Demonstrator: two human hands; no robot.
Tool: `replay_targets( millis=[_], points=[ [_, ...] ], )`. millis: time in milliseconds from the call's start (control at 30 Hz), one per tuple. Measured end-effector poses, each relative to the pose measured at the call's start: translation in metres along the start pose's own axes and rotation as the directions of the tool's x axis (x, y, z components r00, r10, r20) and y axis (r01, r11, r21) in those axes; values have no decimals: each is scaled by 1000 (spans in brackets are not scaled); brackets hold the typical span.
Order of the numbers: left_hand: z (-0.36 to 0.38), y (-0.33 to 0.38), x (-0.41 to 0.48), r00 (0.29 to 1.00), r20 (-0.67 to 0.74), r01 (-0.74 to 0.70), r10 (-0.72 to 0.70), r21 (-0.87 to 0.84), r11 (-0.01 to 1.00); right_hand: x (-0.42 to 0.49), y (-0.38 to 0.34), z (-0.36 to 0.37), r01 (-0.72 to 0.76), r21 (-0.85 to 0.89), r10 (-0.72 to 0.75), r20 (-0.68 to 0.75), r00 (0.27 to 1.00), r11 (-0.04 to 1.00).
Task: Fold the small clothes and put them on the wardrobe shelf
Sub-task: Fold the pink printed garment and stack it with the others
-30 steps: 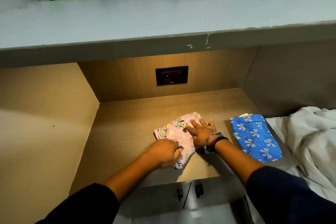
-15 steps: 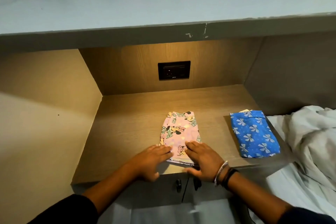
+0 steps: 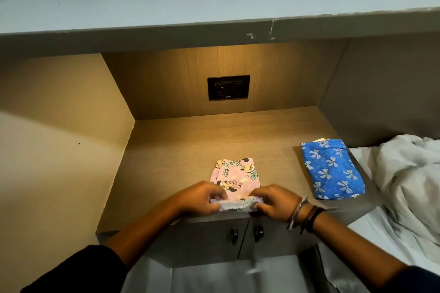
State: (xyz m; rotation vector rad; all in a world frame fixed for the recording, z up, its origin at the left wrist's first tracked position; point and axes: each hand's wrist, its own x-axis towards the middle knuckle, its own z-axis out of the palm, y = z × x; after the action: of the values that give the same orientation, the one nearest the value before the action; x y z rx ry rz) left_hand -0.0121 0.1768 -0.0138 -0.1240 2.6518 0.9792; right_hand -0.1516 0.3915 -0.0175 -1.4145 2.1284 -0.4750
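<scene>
1. Head view, hands: my left hand (image 3: 202, 198) and right hand (image 3: 273, 202) have each closed on a near corner of the small pink cartoon-print cotton garment (image 3: 234, 177). Half a second ago both palms lay flat on that near edge, pressing it down; now the fingers are curled round it and the hem is lifted off the wooden desk (image 3: 166, 162).

2. Head view, garment: it lies flat just beyond my hands, its far end resting on the desk and the near hem raised between them. The smoothing looks finished, and I judge the next fold, near hem carried away from me over the far end, is beginning.

3. Head view, surroundings: to the right of my right hand, well apart, sits the folded blue bow-print cloth (image 3: 332, 170), unmoved. Above and beyond both hands runs the grey wardrobe shelf (image 3: 214, 2), with folded clothes stacked at its back. Neither small piece has reached it yet.
</scene>
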Motion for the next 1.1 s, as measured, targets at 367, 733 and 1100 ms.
replay_targets(
  millis=[367,733,1100],
  points=[
    [-64,-35,44,970,6,136,-241,-840,526,104,30,-39,-360,558,364,108,925,748],
    [-30,-41,80,738,-310,341,-600,-596,727,130,24,-27,-406,-246,282,-417,864,880],
    [13,33,84,380,83,302,-921,-952,39,134,22,-24,-459,132,471,-80,879,879]
  ],
)
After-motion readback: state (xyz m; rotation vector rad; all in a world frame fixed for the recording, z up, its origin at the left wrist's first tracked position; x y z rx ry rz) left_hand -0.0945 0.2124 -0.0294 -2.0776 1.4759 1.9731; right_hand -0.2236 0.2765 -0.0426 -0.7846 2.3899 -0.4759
